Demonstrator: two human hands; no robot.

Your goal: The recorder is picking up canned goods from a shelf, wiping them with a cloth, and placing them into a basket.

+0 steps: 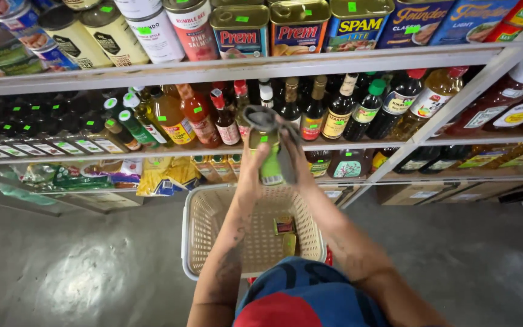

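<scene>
Bottle (270,158): held up in front of the middle shelf (358,144), above the basket (196,227); green label low on its body, yellowish liquid above, a small green sticker near the shoulder.
Left hand (253,162): wrapped round the left side of the bottle's body, fingers curled shut on it.
Right hand (295,156): closed on a grey cloth (267,118) draped over the bottle's neck and top; the cloth hangs down the right side.
Handling: looks like glass, so I judge it stiff, breakable and fairly heavy for its size when full; a smooth wall may turn slippery if oily; the best hold seems the labelled middle of the body, with the other hand steadying the neck.
Basket: cream plastic weave, low on the grey floor (80,266); a few small yellow packets (284,233) lie in its bottom.
Shelves: sauce and oil bottles behind the hands; tins (240,31) on the shelf above.
Hidden: the bottle's cap and neck are under the cloth; its right side is covered by cloth and fingers; the basket's near rim is cut off by the person's blue and red clothing (307,297); the packets are too small to tell apart.
</scene>
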